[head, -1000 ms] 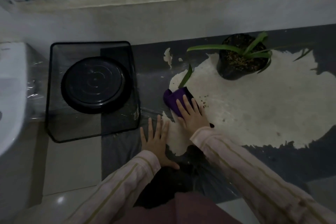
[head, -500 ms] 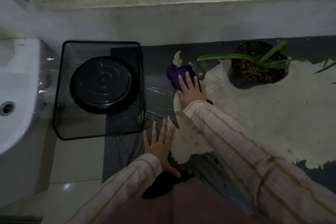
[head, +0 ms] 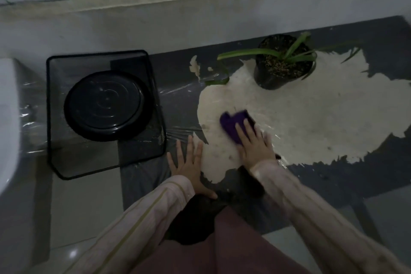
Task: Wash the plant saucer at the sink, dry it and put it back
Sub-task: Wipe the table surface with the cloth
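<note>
The right hand (head: 255, 148) presses a purple cloth (head: 232, 123) onto the pale floor patch (head: 311, 118) with straight fingers, the left hand (head: 189, 162) lies flat beside it with fingers spread wide, and the black saucer (head: 106, 104) sits in the mesh basket (head: 93, 160) at the left, well apart from the potted plant (head: 282, 69).

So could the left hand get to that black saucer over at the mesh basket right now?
Probably yes. The left hand lies flat and empty on the floor, just right of the mesh basket, and the saucer there is uncovered, with nothing between them.
</note>
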